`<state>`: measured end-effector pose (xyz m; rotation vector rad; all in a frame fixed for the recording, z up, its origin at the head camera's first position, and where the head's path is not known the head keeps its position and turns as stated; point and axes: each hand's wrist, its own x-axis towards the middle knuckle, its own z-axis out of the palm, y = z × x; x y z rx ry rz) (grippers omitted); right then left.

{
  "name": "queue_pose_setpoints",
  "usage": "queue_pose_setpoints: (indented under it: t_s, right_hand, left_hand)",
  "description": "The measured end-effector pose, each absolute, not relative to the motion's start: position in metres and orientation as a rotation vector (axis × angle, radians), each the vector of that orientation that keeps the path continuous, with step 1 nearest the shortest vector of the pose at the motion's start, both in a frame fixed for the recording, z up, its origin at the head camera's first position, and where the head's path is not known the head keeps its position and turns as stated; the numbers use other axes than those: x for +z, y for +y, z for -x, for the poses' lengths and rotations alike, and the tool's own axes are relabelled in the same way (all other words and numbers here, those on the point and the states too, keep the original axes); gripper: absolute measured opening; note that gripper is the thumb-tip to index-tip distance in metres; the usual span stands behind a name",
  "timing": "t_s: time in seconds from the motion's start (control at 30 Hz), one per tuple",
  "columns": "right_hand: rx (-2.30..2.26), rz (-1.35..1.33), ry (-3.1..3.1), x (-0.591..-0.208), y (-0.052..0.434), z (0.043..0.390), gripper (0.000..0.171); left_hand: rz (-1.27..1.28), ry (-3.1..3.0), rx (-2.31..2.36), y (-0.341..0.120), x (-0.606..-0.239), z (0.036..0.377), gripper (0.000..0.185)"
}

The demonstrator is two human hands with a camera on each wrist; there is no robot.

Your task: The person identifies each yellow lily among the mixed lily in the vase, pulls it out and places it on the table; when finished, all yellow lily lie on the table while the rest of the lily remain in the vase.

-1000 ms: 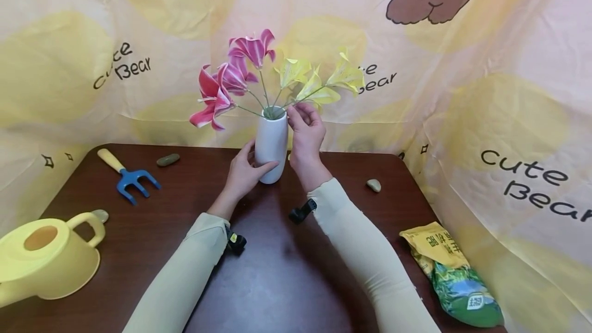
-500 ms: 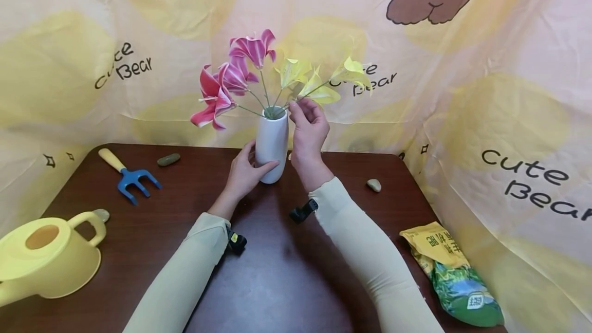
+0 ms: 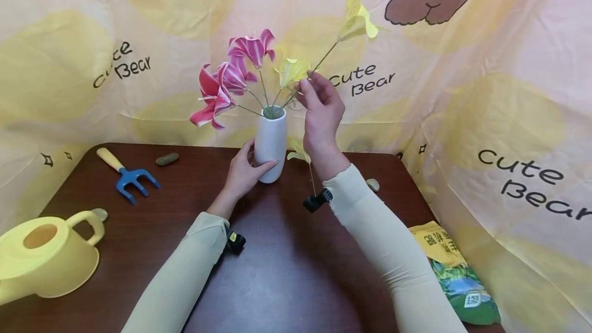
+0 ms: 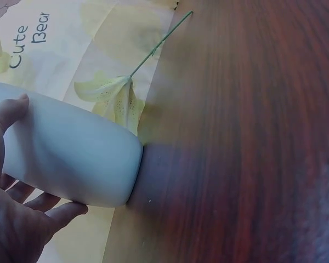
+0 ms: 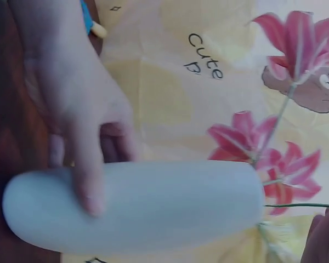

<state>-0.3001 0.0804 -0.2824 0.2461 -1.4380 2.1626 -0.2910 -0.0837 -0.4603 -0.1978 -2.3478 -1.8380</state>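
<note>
A white vase (image 3: 271,143) stands upright on the table. My left hand (image 3: 245,168) grips its lower side, the thumb across the front. Pink lilies (image 3: 252,48) lean out of its mouth to the left, and a yellow lily (image 3: 292,72) rises beside them. Right of the mouth, my right hand (image 3: 324,112) pinches the green stem of another yellow lily (image 3: 356,17), whose bloom points up to the right. The stem's lower end runs down to the vase mouth. A further yellow lily (image 4: 112,98) lies behind the vase; my right hand and wrist partly hide it in the head view.
At left are a yellow watering can (image 3: 51,261), a blue hand fork (image 3: 134,181) and two stones, one grey-green (image 3: 167,159) and one pale (image 3: 99,214). Another stone (image 3: 372,185) and a green-yellow bag (image 3: 462,281) are at right. Printed cloth (image 3: 185,96) hangs behind the table.
My right hand has moved up and right, raising the pinched yellow lily well above the others. The lily behind the vase shows more now. My left hand and the vase have stayed put.
</note>
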Motion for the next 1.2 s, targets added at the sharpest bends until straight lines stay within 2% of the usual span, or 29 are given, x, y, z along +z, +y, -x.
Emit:
queue_pose_setpoints:
  t_s: [0.37,0.57,0.8,1.2]
  right_hand:
    - [2.239,-0.25,-1.458,-0.222,0.114,0.289,0.024]
    - [2.21,-0.221,-1.621,-0.208,0.14,0.283,0.03]
    - [2.185,-0.141,-1.806,-0.225,0.174,0.283,0.033]
    - [2.135,-0.078,-2.188,-0.282,0.238,0.286,0.026]
  left_hand:
    - [0.202,-2.33,-1.863,-0.083,-0.46,0.29,0.095]
    - [0.194,-2.338,-1.867,-0.084,-0.459,0.29,0.095]
    - [0.211,-2.333,-1.873,-0.084,-0.458,0.29,0.096]
    - [0.198,-2.345,-1.871,-0.084,-0.461,0.291,0.095]
